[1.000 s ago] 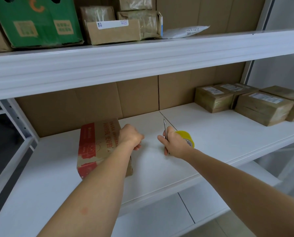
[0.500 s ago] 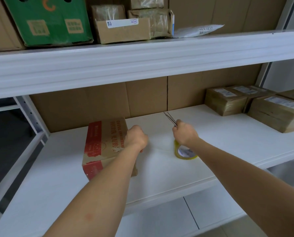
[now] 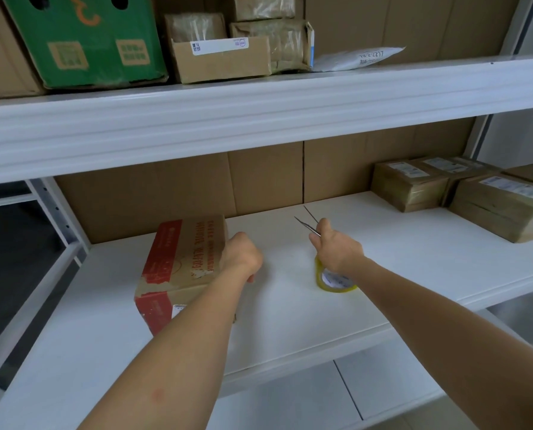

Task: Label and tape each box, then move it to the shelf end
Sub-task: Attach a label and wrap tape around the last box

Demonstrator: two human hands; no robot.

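Bare shelf runs rightward from the tape to the stacked parcels at its far end. The box blocks the left; the upper shelf limits headroom.

White mailer – handwritten "LL27.2L"; other print illegible.

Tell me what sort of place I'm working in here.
Probably a parcel packing or stock room: white shelving holding labelled, taped boxes, a mailer, and a tape roll beside a box being packed.
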